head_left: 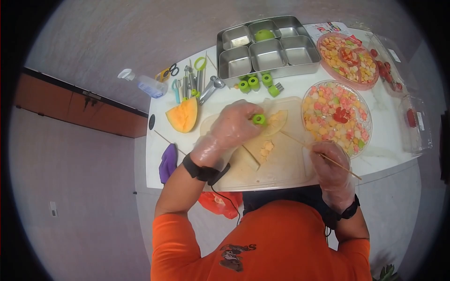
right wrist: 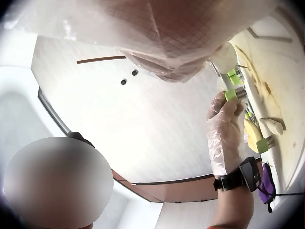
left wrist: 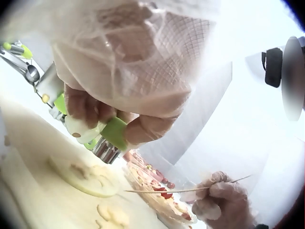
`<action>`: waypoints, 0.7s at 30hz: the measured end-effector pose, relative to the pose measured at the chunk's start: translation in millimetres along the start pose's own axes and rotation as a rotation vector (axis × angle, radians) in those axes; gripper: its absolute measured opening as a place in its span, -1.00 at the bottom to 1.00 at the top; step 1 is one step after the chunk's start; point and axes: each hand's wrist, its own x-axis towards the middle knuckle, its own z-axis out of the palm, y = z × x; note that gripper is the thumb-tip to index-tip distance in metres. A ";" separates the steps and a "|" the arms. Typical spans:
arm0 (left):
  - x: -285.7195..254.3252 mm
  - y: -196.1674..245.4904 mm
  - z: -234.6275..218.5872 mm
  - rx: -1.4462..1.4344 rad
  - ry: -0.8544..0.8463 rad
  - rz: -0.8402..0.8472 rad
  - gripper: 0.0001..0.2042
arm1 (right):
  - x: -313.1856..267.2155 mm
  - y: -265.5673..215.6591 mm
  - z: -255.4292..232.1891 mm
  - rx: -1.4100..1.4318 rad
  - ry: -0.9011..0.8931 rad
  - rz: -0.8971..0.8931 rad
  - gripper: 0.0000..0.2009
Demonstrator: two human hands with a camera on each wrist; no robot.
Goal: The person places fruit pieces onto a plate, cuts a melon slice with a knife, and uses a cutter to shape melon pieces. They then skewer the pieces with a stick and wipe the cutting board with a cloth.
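The gloved left hand (head_left: pixel 229 129) (left wrist: pixel 128 62) (right wrist: pixel 224 136) pinches a green-topped metal cutter (head_left: pixel 258 119) (left wrist: pixel 114 133) (right wrist: pixel 230 95) above the cutting board (head_left: pixel 281 173). Below and beside the cutter lies a pale melon slice (head_left: pixel 276 122) (left wrist: pixel 81 181) with cut-out gaps. Small cut pieces (head_left: pixel 266 149) (left wrist: pixel 114 215) rest nearer the person. A thin wooden stick (head_left: pixel 342 166) (left wrist: pixel 167 192) (right wrist: pixel 101 59) is gripped by the gloved right hand (head_left: pixel 332 171) (left wrist: pixel 224 200) (right wrist: pixel 176 33), its far end near the slice. Another pale strip (head_left: pixel 250 158) lies under the left wrist.
A fruit-filled clear bowl (head_left: pixel 307 110) stands right of the board, with a pink divided tray (head_left: pixel 323 61) behind. At the back is a compartmented steel tray (head_left: pixel 267 68). Several green cutters (head_left: pixel 253 84), an orange melon wedge (head_left: pixel 183 116), tools and a spray bottle (head_left: pixel 150 86) sit left.
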 end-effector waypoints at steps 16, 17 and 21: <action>13.9 12.9 19.2 0.125 -0.202 0.114 -0.66 | -12.3 7.9 -8.9 0.051 0.061 0.066 -0.88; 13.6 13.2 19.2 0.125 -0.191 0.107 -0.67 | -12.1 9.1 -8.6 0.053 0.061 0.067 -0.88; 15.9 21.4 17.4 0.171 -0.204 0.077 -0.65 | -11.3 9.9 -9.0 0.032 0.057 0.036 -0.88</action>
